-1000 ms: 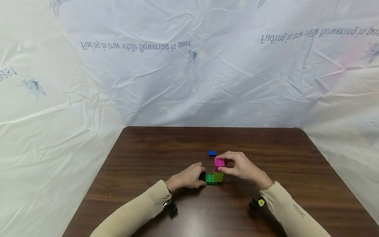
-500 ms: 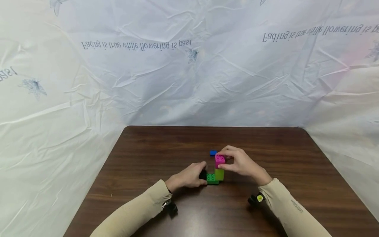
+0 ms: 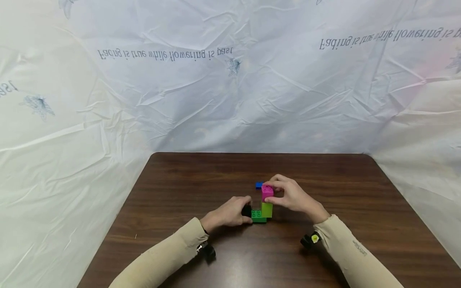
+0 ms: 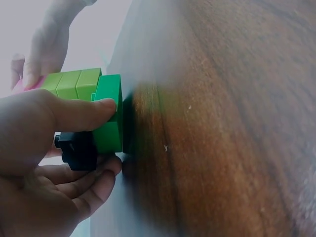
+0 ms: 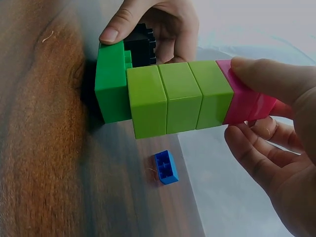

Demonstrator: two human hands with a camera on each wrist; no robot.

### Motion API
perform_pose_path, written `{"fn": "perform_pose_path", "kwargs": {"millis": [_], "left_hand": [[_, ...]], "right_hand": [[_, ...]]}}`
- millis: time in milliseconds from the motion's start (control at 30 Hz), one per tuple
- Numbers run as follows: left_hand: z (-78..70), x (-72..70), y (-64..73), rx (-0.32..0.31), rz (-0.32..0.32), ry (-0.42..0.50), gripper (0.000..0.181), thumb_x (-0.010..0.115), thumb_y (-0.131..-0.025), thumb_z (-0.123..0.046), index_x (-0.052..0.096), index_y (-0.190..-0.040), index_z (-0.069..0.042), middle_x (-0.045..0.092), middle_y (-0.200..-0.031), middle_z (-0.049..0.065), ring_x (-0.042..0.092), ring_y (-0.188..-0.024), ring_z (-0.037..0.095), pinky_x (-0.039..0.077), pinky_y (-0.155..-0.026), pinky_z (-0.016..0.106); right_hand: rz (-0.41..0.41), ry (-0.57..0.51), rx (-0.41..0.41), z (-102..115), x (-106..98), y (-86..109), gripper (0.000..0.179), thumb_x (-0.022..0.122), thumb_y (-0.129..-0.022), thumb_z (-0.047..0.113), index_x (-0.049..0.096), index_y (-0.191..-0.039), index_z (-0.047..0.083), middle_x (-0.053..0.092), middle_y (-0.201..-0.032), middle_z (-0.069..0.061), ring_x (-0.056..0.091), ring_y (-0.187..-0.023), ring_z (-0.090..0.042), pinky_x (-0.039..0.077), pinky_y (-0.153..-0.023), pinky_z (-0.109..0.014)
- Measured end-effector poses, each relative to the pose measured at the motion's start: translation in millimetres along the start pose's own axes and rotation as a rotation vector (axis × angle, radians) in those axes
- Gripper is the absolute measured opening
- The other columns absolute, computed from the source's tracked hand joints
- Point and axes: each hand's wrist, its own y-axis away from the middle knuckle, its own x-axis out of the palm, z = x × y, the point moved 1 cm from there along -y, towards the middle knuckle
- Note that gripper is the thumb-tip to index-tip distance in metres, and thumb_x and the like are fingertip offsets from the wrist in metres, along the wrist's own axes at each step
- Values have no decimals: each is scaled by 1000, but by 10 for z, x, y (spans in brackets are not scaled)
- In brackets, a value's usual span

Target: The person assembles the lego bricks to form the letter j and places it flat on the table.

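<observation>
In the head view, low and left of centre, a beige sleeve (image 3: 162, 260) runs up to the left hand (image 3: 227, 214), which rests on the dark wooden table (image 3: 187, 188) with its fingers curled against a black brick (image 3: 246, 211). The left wrist view shows the grip closely: the thumb lies along the top of the dark green brick (image 4: 108, 116) while the lower fingers cup under the black brick at the lower left of that frame, so this hand pinches the base of the stack. Just right of it, at the middle of the head view, the dark green brick (image 3: 257, 216) lies flat on the table, and a lime green column (image 3: 267, 209) stands on it. In the right wrist view that column (image 5: 180, 96) appears as three lime bricks in a row, capped at the right by a pink brick (image 5: 242, 101). The right hand (image 3: 293, 197), right of centre in the head view, pinches the pink brick (image 3: 267, 192) between thumb and fingers, which are curled round it. A small blue brick (image 3: 259, 185) lies alone on the table just behind the stack, apart from it, also seen at lower centre of the right wrist view (image 5: 166, 167).
</observation>
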Motion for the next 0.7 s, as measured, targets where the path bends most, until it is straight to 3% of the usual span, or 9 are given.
{"fn": "perform_pose_path", "kwargs": {"millis": [267,433,700], "left_hand": [[14,-18,9,9,-13,-20,35,78,-82,-36,60,-103,-14,61,-95,-3,56,-83,8,46,-71,20],[19,-26,28,0,-31,-71,39,78,-82,-39,66,-107,-13,54,-99,-2,51,-87,8,45,-78,22],[3,-39,79,-22,-26,-86,47,77,-83,-38,68,-118,-7,48,-100,-1,45,-92,10,43,-86,23]], "right_hand": [[-12,-15,5,-55,26,-50,49,78,-83,25,60,-126,10,59,-106,1,60,-89,-9,55,-76,-28],[-26,-38,15,-83,52,-65,46,77,-84,29,59,-124,14,61,-103,3,59,-88,-10,54,-75,-28],[-54,-57,-15,-131,123,-68,40,76,-85,23,62,-121,11,58,-109,-2,62,-89,-10,55,-72,-27]]}}
